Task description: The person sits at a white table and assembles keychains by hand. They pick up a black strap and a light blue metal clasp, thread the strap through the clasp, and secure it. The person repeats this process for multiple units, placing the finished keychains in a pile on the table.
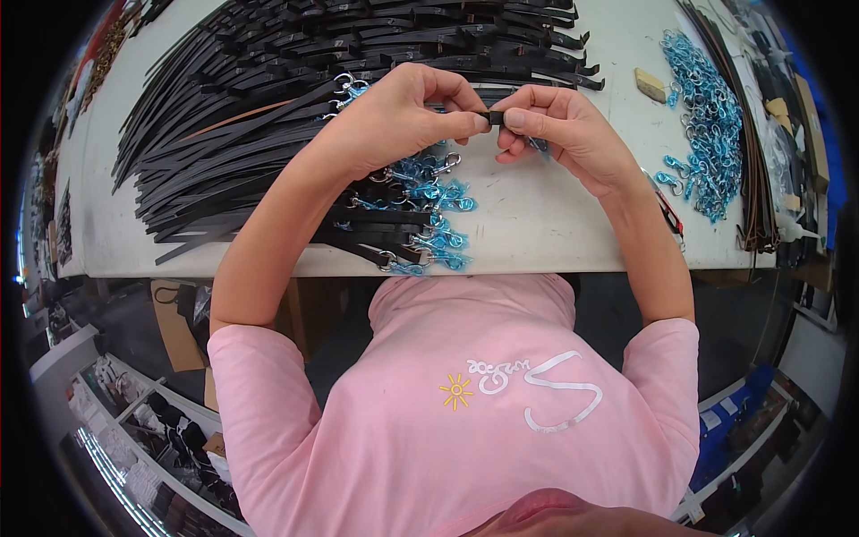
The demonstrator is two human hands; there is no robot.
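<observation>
Over the white table, my left hand (pixel 416 116) and my right hand (pixel 568 134) meet with thumbs and fingertips pinched on a short dark piece of black strap (pixel 497 117). The fingers hide most of this strap. A bit of blue film shows under my right fingers. Below my left wrist lie several snap hooks in blue film (pixel 434 192), joined to the ends of black straps (pixel 242 201). Another metal hook (pixel 344 85) shows beside my left forearm.
Many black straps with bent ends (pixel 385 40) cover the table's far side. At the right are a heap of blue-wrapped snap hooks (pixel 707 125), a yellowish block (pixel 650 85), long dark straps (pixel 759 201) and a red-and-black tool (pixel 669 219), partly behind my right forearm. The table's edge (pixel 510 268) is near my body.
</observation>
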